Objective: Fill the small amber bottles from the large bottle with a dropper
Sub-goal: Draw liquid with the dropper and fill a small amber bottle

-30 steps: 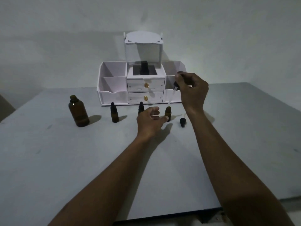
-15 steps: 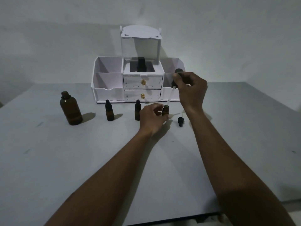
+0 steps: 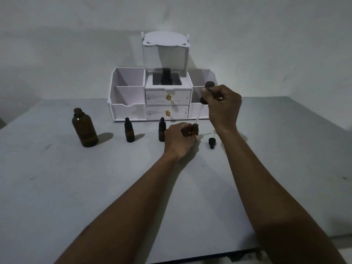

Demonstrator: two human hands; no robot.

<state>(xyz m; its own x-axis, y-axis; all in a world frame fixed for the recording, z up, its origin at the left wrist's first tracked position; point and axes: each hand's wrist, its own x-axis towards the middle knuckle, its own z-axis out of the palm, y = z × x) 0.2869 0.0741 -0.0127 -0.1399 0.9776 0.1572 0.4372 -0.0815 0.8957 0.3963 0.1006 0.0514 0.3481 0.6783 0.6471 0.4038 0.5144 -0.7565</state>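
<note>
Left hand (image 3: 180,139) grips uncapped small bottle (image 3: 194,129) before right end of organizer (image 3: 129,111), steadying it. Right hand (image 3: 222,105) pinches dropper (image 3: 203,101) by bulb, tip at bottle mouth, likely dispensing. Large bottle (image 3: 84,128) front-left of organizer.

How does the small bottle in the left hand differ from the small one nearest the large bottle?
The held bottle has a bare open neck; the capped bottle wears a black top. The left hand holds the held bottle; the capped bottle stands free. The dropper in the right hand points at the held bottle's mouth; nothing is over the capped bottle. Both are small, amber, upright on the table.
</note>
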